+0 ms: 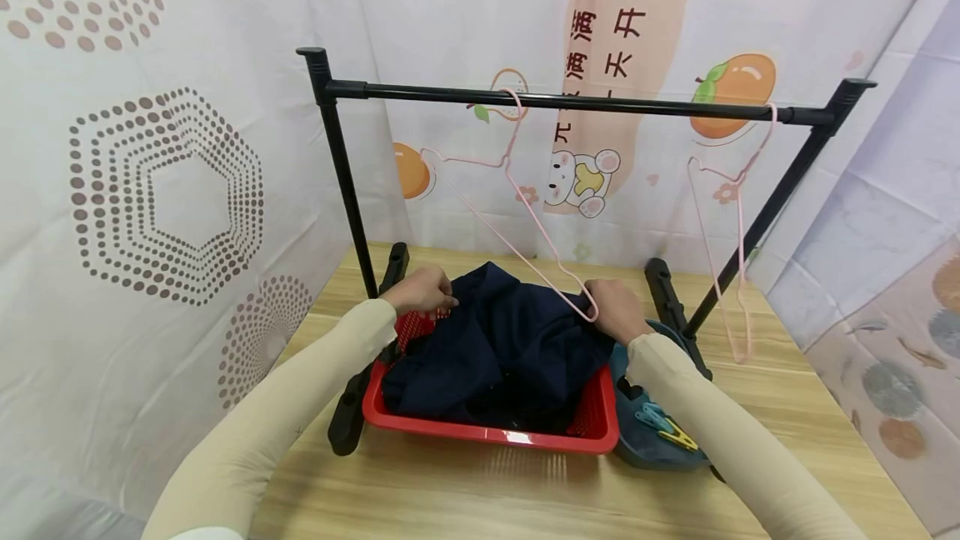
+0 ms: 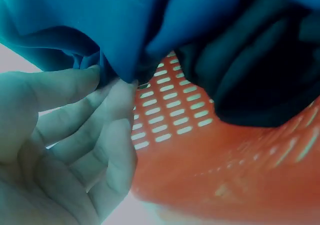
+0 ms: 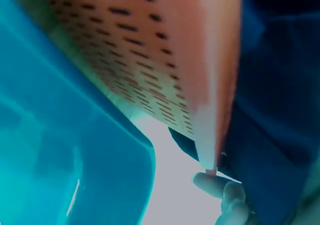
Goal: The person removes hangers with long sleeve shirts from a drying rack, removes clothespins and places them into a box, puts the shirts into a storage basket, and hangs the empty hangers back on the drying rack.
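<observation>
A dark navy cloth garment (image 1: pixel 502 340) lies bunched in a red plastic basket (image 1: pixel 487 432), its upper part raised between both hands. At the garment's left edge, my left hand (image 1: pixel 422 290) pinches the fabric between thumb and fingertips. The left wrist view shows that pinch closely, with the left hand (image 2: pixel 75 135) beside the basket's slotted wall (image 2: pixel 170 105). On the other side my right hand (image 1: pixel 617 311) grips the garment's right edge behind the lower end of a pink hanger (image 1: pixel 551 244). In the right wrist view, fingertips (image 3: pixel 232 205) show by the basket's rim, next to the cloth (image 3: pixel 275 95).
A black garment rack (image 1: pixel 577 101) spans above the basket, its feet on the wooden table (image 1: pixel 480 490). Another pink hanger (image 1: pixel 738 177) hangs at its right end. A blue basin (image 1: pixel 645 440) with clothespins (image 1: pixel 675 433) stands right of the basket. Printed curtains (image 1: pixel 465 23) surround the table.
</observation>
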Action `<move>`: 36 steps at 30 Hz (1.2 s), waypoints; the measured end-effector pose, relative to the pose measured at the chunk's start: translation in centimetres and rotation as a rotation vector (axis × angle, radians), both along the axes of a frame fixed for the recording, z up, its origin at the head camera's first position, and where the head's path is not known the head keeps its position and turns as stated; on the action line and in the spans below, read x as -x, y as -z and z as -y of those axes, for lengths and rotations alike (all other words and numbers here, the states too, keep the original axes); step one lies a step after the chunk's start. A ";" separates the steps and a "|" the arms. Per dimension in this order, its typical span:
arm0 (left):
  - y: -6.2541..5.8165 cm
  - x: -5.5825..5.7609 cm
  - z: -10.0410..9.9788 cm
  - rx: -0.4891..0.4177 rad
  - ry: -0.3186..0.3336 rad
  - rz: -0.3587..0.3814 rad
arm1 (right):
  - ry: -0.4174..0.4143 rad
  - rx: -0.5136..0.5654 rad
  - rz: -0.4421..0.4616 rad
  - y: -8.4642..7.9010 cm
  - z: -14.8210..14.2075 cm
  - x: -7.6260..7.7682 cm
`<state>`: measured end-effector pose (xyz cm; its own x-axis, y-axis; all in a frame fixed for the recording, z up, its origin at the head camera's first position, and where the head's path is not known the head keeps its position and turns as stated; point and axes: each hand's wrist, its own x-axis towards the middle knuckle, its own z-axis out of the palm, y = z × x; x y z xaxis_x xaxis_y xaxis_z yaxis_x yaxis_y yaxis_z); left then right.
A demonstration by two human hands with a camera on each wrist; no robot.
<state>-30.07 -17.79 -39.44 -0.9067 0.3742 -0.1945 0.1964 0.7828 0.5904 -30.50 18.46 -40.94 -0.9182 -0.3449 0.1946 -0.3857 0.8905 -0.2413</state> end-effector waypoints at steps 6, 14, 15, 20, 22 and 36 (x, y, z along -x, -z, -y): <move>-1.4 -0.4 0.4 -0.055 -0.026 -0.047 | -0.104 -0.011 -0.186 -0.4 0.5 -0.4; -3.7 -1.5 1.4 -0.225 -0.067 -0.131 | -0.093 0.296 -0.089 -0.5 -1.3 1.0; -4.0 -1.8 1.5 -0.259 -0.069 -0.139 | -0.095 0.351 -0.082 -0.9 -1.4 0.9; -5.9 -3.2 2.6 -0.384 -0.020 -0.214 | -0.038 0.520 0.026 -4.6 -0.7 -1.3; -6.4 -3.8 3.1 -0.390 0.030 -0.254 | -0.051 0.562 0.090 -5.1 -0.6 -2.2; -4.0 -8.8 4.0 -0.049 0.612 -0.223 | -0.663 -0.021 -0.038 -1.4 0.9 -10.6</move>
<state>-21.28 -21.76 -35.47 -0.5434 0.8395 0.0037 0.7202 0.4639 0.5159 -19.92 17.54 -39.54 -0.5030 -0.8386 0.2092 -0.8613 0.4662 -0.2020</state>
